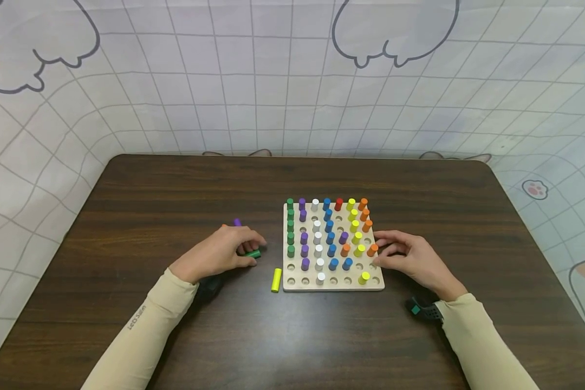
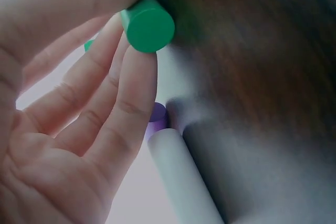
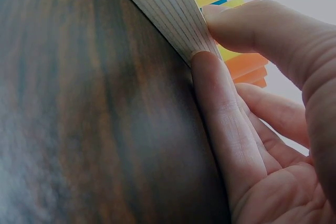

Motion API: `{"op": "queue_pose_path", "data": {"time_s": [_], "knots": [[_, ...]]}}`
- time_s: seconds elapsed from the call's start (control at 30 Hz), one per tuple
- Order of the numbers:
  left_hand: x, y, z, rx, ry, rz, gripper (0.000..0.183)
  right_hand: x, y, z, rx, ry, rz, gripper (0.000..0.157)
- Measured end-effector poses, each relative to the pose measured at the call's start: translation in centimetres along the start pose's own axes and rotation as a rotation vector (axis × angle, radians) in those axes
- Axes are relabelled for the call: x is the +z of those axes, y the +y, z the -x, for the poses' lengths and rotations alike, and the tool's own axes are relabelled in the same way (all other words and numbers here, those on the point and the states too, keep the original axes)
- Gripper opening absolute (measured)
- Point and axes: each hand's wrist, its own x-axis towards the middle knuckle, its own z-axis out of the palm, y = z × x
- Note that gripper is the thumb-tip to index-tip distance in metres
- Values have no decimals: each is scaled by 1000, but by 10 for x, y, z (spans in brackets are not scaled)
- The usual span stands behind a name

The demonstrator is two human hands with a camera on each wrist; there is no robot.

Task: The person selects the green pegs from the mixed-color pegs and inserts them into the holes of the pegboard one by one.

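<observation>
My left hand pinches a green peg between thumb and fingers, low over the table left of the pegboard. Beyond that hand lies a purple peg. A white peg lies under the hand in the left wrist view; the head view hides it. Another bit of green shows behind the fingers. The wooden pegboard carries columns of coloured pegs, with some bare holes, mostly toward the near side. My right hand holds the board's right edge, thumb at the top rim and a finger against its side.
A yellow peg lies on the dark wooden table, just left of the board. A wrist strap with a green square is on the right wrist. A white gridded sheet hangs behind the table.
</observation>
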Motion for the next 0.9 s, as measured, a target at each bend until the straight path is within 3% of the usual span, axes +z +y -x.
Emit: {"op": "queue_pose_path", "data": {"time_s": [0.9], "knots": [[1, 0, 1, 78, 63, -11, 21, 0, 1, -1, -7, 2, 7, 63]]}}
